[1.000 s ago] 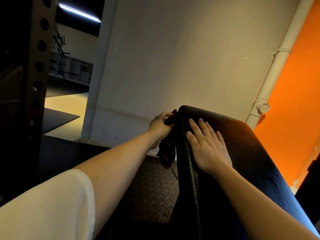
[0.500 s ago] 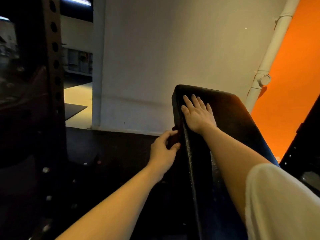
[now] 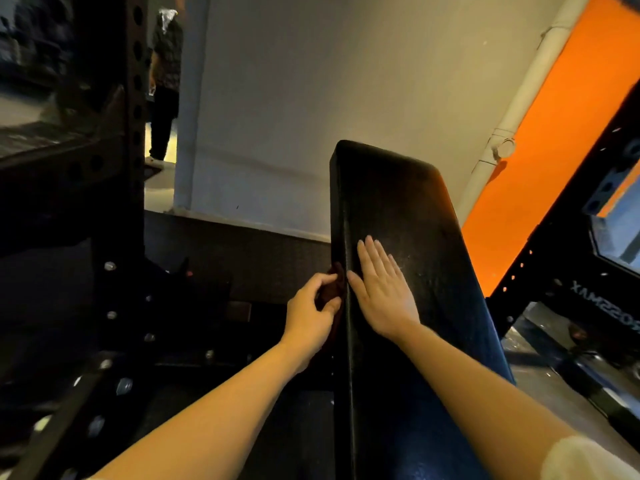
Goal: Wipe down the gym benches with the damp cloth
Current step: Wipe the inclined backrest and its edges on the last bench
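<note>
Your cloth [image 3: 330, 292] is dark, bunched up in your left hand [image 3: 311, 315], pressed to the left side face of the bench pad [image 3: 408, 216]. Left grip is clenched on the cloth, fingers curled round it; most of the fabric is hidden behind the hand and the pad edge. Your right hand [image 3: 382, 291] lies flat on the pad's top surface, fingers spread and straight, grasping nothing, just beside the left edge seam.

Pad is black, textured, running away from you toward the white wall [image 3: 311, 98].

Writing: white letters on the black frame [image 3: 561, 265] at right, mirrored, reads roughly "XAMSSOR…", partly cut off.

Left of you a black rack upright [image 3: 136, 98] with a column of holes and bolted plates low down. Behind it a person [image 3: 165, 81] stands in the lit gap. Right of the wall: white pipe [image 3: 519, 109], then orange wall [image 3: 554, 150]. Floor [image 3: 242, 251] beside the bench is dark matting.
</note>
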`<action>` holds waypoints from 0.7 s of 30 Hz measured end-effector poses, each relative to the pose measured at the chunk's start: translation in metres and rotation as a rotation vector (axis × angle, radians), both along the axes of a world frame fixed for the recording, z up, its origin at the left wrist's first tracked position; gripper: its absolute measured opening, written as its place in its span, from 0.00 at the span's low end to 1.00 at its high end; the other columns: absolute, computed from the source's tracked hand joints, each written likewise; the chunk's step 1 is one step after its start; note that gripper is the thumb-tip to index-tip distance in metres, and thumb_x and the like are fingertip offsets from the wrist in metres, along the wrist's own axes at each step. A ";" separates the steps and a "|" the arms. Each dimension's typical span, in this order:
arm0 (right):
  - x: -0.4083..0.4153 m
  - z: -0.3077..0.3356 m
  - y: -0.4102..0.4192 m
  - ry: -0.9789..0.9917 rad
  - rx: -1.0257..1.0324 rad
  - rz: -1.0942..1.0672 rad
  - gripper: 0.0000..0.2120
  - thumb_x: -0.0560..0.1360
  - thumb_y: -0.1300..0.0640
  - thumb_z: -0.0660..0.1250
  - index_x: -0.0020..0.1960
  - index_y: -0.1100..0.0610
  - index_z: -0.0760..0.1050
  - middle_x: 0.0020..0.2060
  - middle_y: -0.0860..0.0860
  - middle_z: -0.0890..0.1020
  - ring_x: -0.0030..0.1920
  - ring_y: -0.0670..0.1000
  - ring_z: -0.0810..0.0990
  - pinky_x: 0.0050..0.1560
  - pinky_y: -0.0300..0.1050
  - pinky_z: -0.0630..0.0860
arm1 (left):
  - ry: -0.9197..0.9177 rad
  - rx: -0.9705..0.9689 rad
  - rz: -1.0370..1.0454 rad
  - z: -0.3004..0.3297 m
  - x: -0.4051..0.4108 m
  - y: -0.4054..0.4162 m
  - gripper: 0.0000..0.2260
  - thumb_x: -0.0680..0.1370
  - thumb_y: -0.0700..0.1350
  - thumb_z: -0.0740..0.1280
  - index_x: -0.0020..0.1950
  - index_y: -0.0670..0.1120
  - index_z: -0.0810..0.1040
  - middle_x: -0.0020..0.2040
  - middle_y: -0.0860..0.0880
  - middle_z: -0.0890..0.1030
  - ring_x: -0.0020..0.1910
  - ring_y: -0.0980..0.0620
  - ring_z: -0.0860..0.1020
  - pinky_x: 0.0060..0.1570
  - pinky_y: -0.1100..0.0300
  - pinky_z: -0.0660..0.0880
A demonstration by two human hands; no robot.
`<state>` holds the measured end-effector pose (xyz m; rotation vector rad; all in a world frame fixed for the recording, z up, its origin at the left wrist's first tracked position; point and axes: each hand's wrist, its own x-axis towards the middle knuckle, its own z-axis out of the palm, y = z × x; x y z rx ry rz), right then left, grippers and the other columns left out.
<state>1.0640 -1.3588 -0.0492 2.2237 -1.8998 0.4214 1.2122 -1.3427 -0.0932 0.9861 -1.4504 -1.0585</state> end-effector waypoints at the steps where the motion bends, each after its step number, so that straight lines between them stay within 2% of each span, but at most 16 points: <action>1: 0.000 -0.004 0.011 -0.043 0.009 0.010 0.29 0.82 0.42 0.46 0.78 0.50 0.41 0.77 0.46 0.41 0.75 0.42 0.37 0.74 0.42 0.36 | -0.013 -0.020 -0.003 -0.001 0.002 0.006 0.16 0.78 0.38 0.67 0.62 0.54 0.76 0.57 0.58 0.79 0.58 0.62 0.76 0.53 0.71 0.70; 3: 0.001 -0.005 0.031 -0.215 -0.046 0.029 0.29 0.82 0.44 0.53 0.79 0.49 0.47 0.78 0.45 0.47 0.76 0.41 0.41 0.76 0.44 0.42 | -0.009 -0.060 0.007 0.004 0.009 0.011 0.16 0.77 0.37 0.68 0.59 0.56 0.76 0.54 0.60 0.79 0.56 0.66 0.76 0.49 0.75 0.70; 4: 0.001 -0.003 0.041 -0.310 -0.115 0.032 0.29 0.81 0.47 0.57 0.78 0.48 0.51 0.78 0.45 0.52 0.76 0.41 0.46 0.77 0.47 0.48 | 0.020 -0.080 0.027 0.011 0.011 0.012 0.16 0.77 0.37 0.68 0.59 0.56 0.76 0.53 0.61 0.79 0.55 0.66 0.76 0.49 0.75 0.71; 5: 0.001 0.000 0.050 -0.395 -0.188 0.043 0.28 0.80 0.49 0.62 0.77 0.48 0.57 0.76 0.44 0.58 0.75 0.40 0.52 0.76 0.48 0.55 | 0.064 -0.099 0.046 0.020 0.012 0.013 0.17 0.77 0.37 0.68 0.59 0.57 0.75 0.53 0.61 0.80 0.54 0.67 0.77 0.50 0.74 0.71; 7: 0.004 0.008 0.066 -0.567 -0.230 0.128 0.28 0.76 0.57 0.68 0.73 0.47 0.63 0.69 0.43 0.68 0.68 0.35 0.64 0.70 0.43 0.66 | 0.151 -0.108 0.018 0.041 0.009 0.014 0.17 0.77 0.38 0.68 0.59 0.57 0.72 0.52 0.59 0.80 0.53 0.64 0.78 0.52 0.68 0.74; 10: 0.013 0.018 0.083 -0.907 -0.078 0.358 0.35 0.73 0.69 0.68 0.74 0.45 0.62 0.66 0.42 0.71 0.65 0.37 0.71 0.64 0.37 0.72 | 0.157 -0.121 -0.114 0.067 -0.005 0.024 0.15 0.77 0.39 0.68 0.58 0.56 0.72 0.53 0.56 0.80 0.54 0.61 0.78 0.52 0.64 0.76; 13: 0.013 0.019 0.088 -1.110 -0.088 0.374 0.37 0.72 0.73 0.66 0.73 0.45 0.63 0.63 0.42 0.75 0.64 0.40 0.74 0.63 0.41 0.74 | 0.148 -0.126 -0.199 0.071 -0.017 0.032 0.10 0.78 0.42 0.67 0.57 0.54 0.76 0.55 0.55 0.80 0.55 0.60 0.78 0.55 0.61 0.76; 15: 0.007 0.013 0.089 -1.069 -0.196 0.257 0.34 0.72 0.70 0.68 0.71 0.46 0.66 0.62 0.42 0.76 0.63 0.41 0.75 0.64 0.48 0.75 | 0.066 -0.138 -0.169 0.068 -0.016 0.029 0.06 0.80 0.46 0.65 0.56 0.52 0.79 0.56 0.54 0.77 0.53 0.61 0.78 0.53 0.67 0.74; 17: -0.003 0.001 0.091 -0.970 -0.324 0.080 0.35 0.73 0.68 0.69 0.72 0.43 0.64 0.64 0.43 0.74 0.65 0.41 0.72 0.67 0.52 0.72 | -0.017 -0.151 -0.038 0.062 -0.007 0.018 0.07 0.81 0.46 0.63 0.54 0.51 0.80 0.56 0.55 0.73 0.50 0.63 0.76 0.47 0.75 0.71; 19: -0.011 -0.017 0.094 -0.853 -0.346 -0.075 0.37 0.75 0.64 0.68 0.75 0.39 0.58 0.69 0.44 0.68 0.70 0.44 0.66 0.71 0.55 0.65 | -0.069 -0.136 0.054 0.049 0.008 0.010 0.08 0.81 0.42 0.63 0.55 0.51 0.80 0.55 0.56 0.73 0.50 0.64 0.75 0.44 0.75 0.70; 21: -0.012 -0.034 0.094 -0.612 -0.208 -0.217 0.37 0.78 0.54 0.65 0.76 0.39 0.45 0.76 0.45 0.56 0.76 0.48 0.52 0.76 0.56 0.52 | -0.112 -0.083 0.017 0.029 0.018 0.006 0.11 0.80 0.38 0.64 0.57 0.51 0.79 0.55 0.58 0.74 0.53 0.64 0.75 0.44 0.75 0.70</action>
